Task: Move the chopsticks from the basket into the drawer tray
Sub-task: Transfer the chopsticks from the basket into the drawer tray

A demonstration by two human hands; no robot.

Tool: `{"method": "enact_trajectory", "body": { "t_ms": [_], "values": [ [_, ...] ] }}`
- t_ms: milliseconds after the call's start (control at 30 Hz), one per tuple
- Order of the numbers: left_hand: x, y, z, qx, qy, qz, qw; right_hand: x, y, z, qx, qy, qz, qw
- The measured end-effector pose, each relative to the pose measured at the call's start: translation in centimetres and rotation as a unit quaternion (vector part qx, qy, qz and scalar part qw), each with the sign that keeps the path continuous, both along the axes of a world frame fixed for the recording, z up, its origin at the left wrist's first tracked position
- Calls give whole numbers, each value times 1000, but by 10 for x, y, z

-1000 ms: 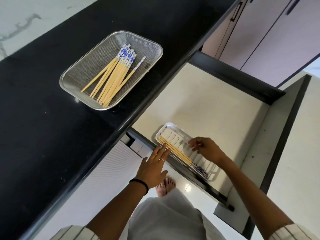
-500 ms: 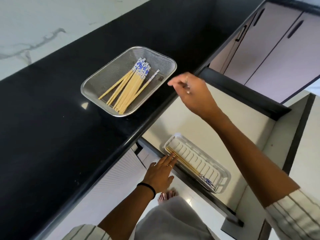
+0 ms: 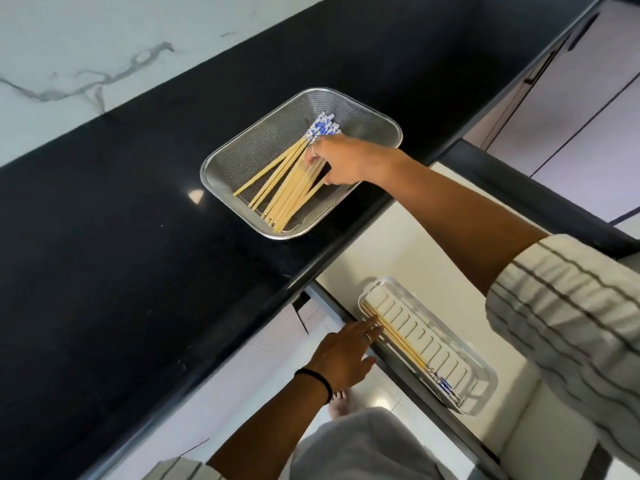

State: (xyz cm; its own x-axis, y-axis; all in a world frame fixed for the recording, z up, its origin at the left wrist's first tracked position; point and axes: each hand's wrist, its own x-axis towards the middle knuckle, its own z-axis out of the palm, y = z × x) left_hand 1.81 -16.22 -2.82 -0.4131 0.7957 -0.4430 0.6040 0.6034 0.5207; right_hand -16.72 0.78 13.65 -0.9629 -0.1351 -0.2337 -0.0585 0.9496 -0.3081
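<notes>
At frame centre the basket (image 3: 374,114) sits on the countertop (image 3: 121,237), chopsticks (image 3: 284,188) inside. Lower right, my open drawer (image 3: 398,244) holds the tray (image 3: 481,382), with a few chopsticks (image 3: 401,344) along its left edge.

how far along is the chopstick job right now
Early on. Done: a few chopsticks lie along the near edge of the drawer tray. In hand: the right hand reaches into the mesh basket, fingers on the pile. Left: most of that pile. The left hand rests at the drawer front.
</notes>
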Motion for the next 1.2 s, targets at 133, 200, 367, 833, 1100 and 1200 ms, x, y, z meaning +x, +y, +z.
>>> {"method": "enact_trajectory", "body": {
  "t_ms": [133,200,367,833,1100,1200],
  "values": [
    [-4,1,-2,6,-13,0,1000,-12,-1,-8,20,7,37,999],
    [-6,0,-3,10,-16,-2,1000,-15,-4,-11,38,21,56,997],
    [-10,-3,-4,19,-31,-5,999,-21,-9,-14,106,77,117,984],
    [-11,-7,4,15,-36,-12,999,-21,-5,-7,178,136,156,962],
    [-10,-8,3,21,-22,-8,1000,9,7,30,151,206,109,961],
    [-8,-8,1,28,-21,-8,999,32,19,43,111,225,45,967]
  ]
}}
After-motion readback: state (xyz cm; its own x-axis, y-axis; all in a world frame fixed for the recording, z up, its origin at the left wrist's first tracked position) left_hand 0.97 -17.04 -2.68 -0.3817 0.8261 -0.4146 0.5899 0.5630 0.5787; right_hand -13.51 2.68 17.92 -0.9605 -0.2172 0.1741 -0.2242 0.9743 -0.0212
